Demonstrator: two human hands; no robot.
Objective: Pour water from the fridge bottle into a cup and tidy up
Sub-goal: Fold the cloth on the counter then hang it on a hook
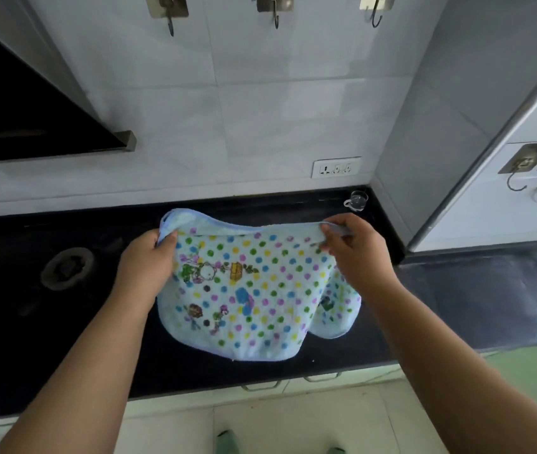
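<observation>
A: Entry, largest first. Black counter (64,322) runs across the view, a tiled wall behind it. What sits on it?

B: A gas burner (67,268) to the left. Far back right, near the corner, a small clear glass cup (356,200) stands upright. Cannot tell whether it holds water. No bottle in view.

A: And the cloth?

B: A light blue dotted towel (244,299) is held up over the middle of the counter, its lower part hanging and bunched toward the right. Whether the bottom edge touches the counter, I cannot tell.

A: Grip?

B: Left hand (149,263) pinches the top left corner; right hand (355,250) pinches the top edge at the right. On both, fingers are curled and clamped on the fabric, thumbs toward the camera. The top edge sags slightly between them.

A: Why held that way?

B: Judgement: holding the top edge spreads the towel flat, which suits folding it or hanging it on one of the wall hooks (275,14) above. That fits the tidy-up stage.

A: Cup relative to the fingers?

B: Beyond the right hand, apart from it, untouched.
</observation>
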